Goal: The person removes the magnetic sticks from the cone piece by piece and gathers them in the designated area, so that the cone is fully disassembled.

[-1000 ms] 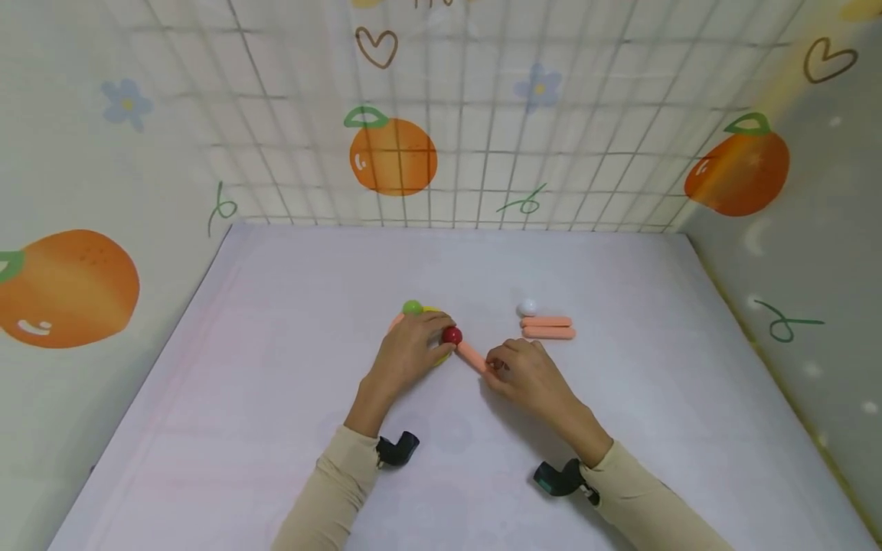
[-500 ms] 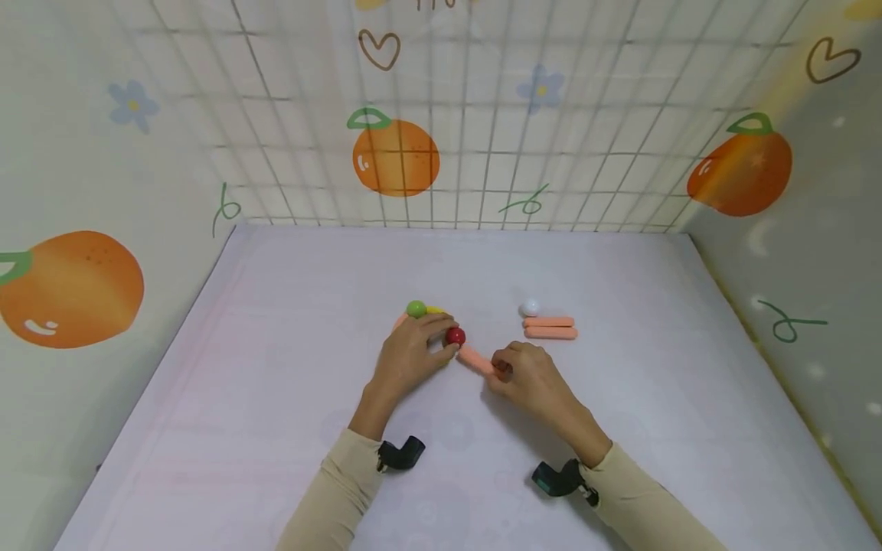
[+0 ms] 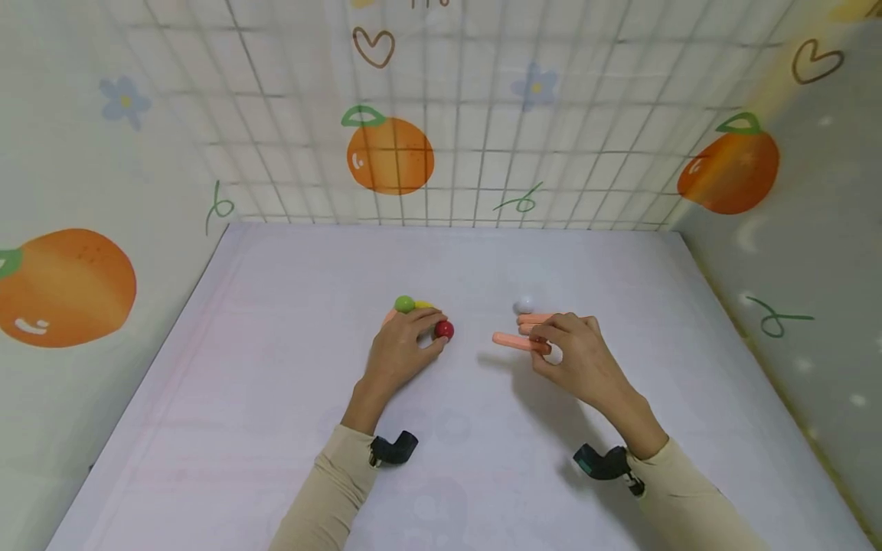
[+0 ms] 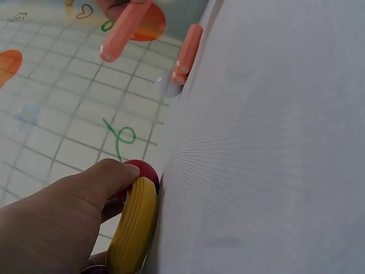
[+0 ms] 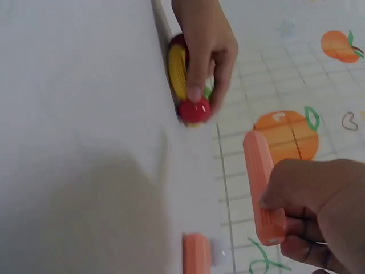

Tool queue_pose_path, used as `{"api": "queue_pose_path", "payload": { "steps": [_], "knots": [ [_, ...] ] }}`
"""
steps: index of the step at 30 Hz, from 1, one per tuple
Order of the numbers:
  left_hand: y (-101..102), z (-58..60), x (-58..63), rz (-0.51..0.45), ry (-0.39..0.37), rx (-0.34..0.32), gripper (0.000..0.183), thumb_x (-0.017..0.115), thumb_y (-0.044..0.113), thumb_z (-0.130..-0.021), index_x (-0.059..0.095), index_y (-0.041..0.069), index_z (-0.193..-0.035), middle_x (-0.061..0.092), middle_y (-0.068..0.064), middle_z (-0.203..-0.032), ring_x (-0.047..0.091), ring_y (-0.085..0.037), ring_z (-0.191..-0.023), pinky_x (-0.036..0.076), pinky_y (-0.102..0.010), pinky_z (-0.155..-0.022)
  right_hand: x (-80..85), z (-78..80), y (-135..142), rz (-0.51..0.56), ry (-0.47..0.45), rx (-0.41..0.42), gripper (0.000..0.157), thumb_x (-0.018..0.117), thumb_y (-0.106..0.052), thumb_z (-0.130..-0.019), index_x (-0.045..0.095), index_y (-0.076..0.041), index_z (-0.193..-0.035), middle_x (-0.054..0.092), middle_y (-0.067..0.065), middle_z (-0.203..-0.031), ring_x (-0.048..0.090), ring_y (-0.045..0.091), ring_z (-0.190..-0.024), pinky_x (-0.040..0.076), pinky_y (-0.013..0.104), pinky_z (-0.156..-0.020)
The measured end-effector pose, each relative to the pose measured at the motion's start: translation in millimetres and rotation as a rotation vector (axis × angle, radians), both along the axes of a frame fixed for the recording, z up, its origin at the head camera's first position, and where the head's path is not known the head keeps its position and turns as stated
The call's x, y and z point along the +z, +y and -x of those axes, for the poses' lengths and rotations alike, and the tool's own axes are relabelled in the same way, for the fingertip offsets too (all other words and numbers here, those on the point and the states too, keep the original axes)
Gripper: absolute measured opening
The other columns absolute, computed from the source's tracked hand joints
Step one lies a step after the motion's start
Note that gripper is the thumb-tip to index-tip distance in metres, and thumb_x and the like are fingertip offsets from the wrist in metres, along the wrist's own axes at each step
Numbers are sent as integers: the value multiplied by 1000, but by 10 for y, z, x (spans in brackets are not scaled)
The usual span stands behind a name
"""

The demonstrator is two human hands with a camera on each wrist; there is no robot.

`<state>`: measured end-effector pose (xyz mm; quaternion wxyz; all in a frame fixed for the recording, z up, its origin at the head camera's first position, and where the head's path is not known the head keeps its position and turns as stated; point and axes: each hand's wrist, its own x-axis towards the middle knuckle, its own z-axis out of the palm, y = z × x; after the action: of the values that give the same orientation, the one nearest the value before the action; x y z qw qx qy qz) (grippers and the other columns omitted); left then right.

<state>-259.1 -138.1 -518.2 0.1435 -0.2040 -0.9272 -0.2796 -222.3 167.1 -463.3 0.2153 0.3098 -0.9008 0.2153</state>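
Note:
Between thumb and fingers my left hand [image 3: 396, 353] grips a red ball [image 3: 444, 330] resting on the table. A yellow curved rod [image 4: 134, 228] joins that ball, and a dark red ball [image 5: 178, 40] sits at the rod's other end. Behind the hand show a green ball [image 3: 404, 304] and a bit of salmon rod [image 3: 389, 315]; the fingers hide the rest of this assembly. My right hand [image 3: 586, 358] pinches a straight ribbed salmon rod [image 3: 513, 341] near one end. Its free end points left, raised off the table with a shadow below.
Two more salmon rods [image 3: 534, 318] lie side by side just behind the right hand, partly covered by it. A white ball [image 3: 524, 304] stands beyond them. Printed cloth [image 3: 310, 161] over a wire grid closes the back of the table.
My right hand has pulled the salmon rod away from the red ball, lifting it and moving right towards the two lying rods. My left hand stays on the red ball.

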Motion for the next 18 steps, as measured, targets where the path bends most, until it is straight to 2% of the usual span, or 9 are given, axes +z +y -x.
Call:
{"api": "queue_pose_path", "payload": {
  "steps": [9,18],
  "knots": [
    [-12,-20,-24,2,14,-5,35,76,30,-89,74,20,-122,66,7,-128,57,-12,-121,53,-34,-89,90,175,337,-105,8,-26,20,83,-1,-69,70,-9,-82,63,2,-84,54,21,-77,33,45,-74],
    [-12,-17,-12,11,4,3,37,75,32,-89,73,20,-124,65,8,-129,57,-13,-122,53,-35,-90,-31,272,450,-163,-22,-22,18,82,-1,-72,71,-11,-83,63,-1,-81,54,20,-75,36,51,-79]
  ]
}}
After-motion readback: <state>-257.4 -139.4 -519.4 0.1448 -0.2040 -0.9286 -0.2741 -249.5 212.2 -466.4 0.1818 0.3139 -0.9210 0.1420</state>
